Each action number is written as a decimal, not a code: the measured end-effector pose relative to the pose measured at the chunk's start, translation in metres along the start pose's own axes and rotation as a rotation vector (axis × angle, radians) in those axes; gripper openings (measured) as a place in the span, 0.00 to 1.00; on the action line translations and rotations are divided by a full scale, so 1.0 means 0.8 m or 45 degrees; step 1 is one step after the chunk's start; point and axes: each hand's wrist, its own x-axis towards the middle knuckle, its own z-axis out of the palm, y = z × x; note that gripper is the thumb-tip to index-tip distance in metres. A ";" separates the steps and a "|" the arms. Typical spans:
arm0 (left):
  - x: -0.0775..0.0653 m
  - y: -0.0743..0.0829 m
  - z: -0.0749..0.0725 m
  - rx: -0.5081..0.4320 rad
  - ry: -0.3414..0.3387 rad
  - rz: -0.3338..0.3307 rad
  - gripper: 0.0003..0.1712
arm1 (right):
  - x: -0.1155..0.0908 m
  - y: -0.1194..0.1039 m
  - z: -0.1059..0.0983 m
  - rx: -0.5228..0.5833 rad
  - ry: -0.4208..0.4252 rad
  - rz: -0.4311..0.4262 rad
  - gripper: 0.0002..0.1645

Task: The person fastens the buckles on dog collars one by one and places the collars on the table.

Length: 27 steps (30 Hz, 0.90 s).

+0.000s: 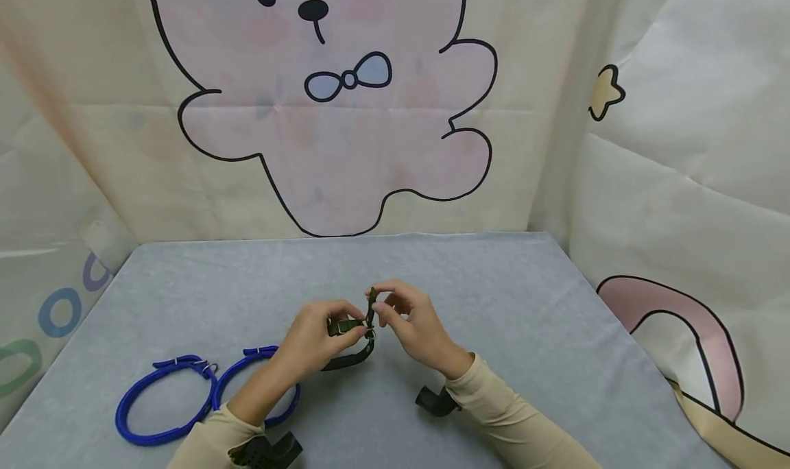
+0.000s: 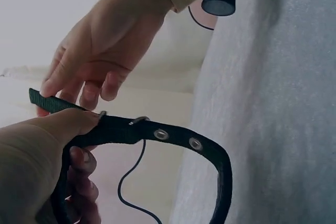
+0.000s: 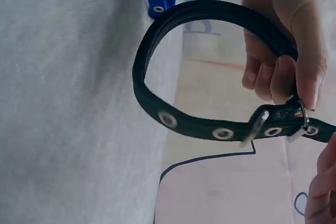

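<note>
A dark green buckled collar, which looks like a pet collar, is bent into a loop between both hands, held above the table. My left hand grips the band close to its metal fittings, thumb along the strap. With thumb and fingertips, my right hand pinches the strap's free end, which points up in the head view. Metal-rimmed eyelets run along the collar in the right wrist view, and the strap passes through a metal buckle. Part of the band is hidden behind the left fingers.
Two blue collars lie on the grey cloth-covered table: one blue collar at the left, the other blue collar partly behind the left forearm. A dark wrist camera sits by the right sleeve. Printed curtains stand behind the table.
</note>
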 end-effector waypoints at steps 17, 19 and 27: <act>0.001 -0.009 -0.002 -0.230 -0.040 0.019 0.12 | 0.008 0.022 -0.010 0.142 0.137 0.082 0.12; 0.002 -0.010 -0.001 -0.232 -0.039 0.017 0.13 | 0.008 0.023 -0.010 0.148 0.145 0.090 0.12; 0.003 -0.014 0.000 -0.273 -0.077 0.041 0.14 | 0.008 0.022 -0.012 0.172 0.181 0.081 0.12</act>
